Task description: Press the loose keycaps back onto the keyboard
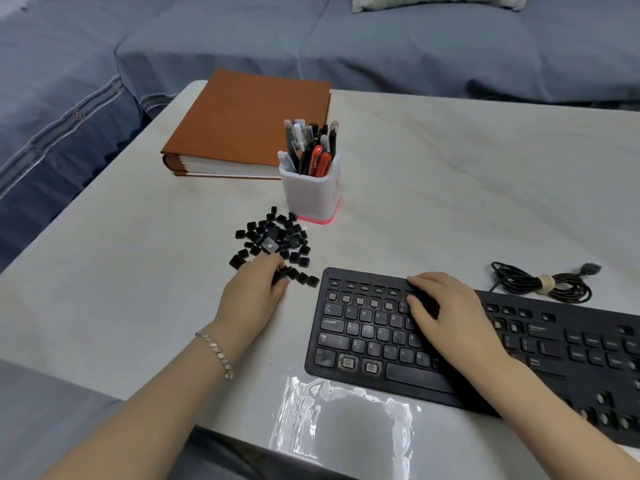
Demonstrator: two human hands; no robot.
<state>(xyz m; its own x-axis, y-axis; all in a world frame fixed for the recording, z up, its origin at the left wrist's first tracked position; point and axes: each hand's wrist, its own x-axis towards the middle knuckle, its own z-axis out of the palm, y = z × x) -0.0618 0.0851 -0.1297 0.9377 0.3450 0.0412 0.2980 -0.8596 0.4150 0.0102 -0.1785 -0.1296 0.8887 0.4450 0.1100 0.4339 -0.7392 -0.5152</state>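
Note:
A black keyboard lies on the white table, with bare switch posts along its top two rows and at the bottom left. A heap of loose black keycaps sits to its upper left. My left hand is at the near edge of the heap, fingers curled around keycaps there. My right hand lies on the keyboard's upper middle, fingertips pressing on the top rows. Whether a keycap is under those fingertips is hidden.
A white pen holder full of pens stands just behind the heap. A brown binder lies further back. A coiled black cable rests behind the keyboard. A clear plastic bag lies at the table's front edge. A blue-covered sofa surrounds the table.

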